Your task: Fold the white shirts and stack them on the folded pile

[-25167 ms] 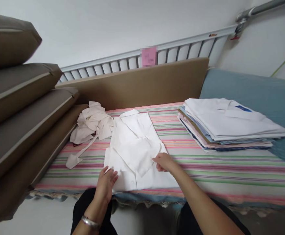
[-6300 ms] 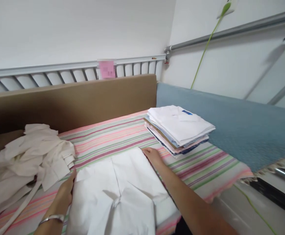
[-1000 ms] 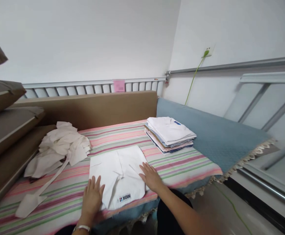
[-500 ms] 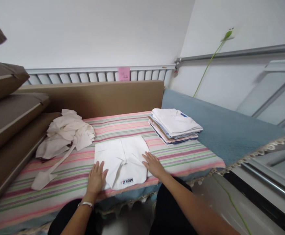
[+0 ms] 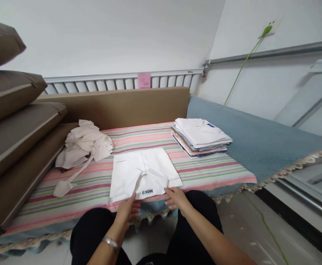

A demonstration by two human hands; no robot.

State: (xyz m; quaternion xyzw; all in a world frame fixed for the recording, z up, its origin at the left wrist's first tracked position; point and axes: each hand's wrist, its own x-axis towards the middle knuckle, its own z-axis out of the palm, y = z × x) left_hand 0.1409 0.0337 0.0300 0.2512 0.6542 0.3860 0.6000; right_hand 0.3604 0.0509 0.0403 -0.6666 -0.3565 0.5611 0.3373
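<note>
A folded white shirt lies flat on the striped sheet in front of me. Its collar is nearest me, with a "MOK" label inside. At the collar's left side is my left hand, its thumb at the shirt's near edge and its other fingers apart below. My right hand is at the right side of the collar, thumb tip by the edge and fingers loosely spread. Whether either hand presses the cloth, I cannot tell. Farther right stands a stack of folded shirts, a white one on top.
Crumpled off-white cloth pieces lie at left, one strip trailing toward me. Brown cushions are piled at far left, and a brown padded board lines the back. A blue cover spreads right. A green cable hangs from the wall socket.
Both hands have left the shirt's sides and come together at its near collar edge. The shirt's lower side parts now lie spread out wider. My view has shifted slightly left.
</note>
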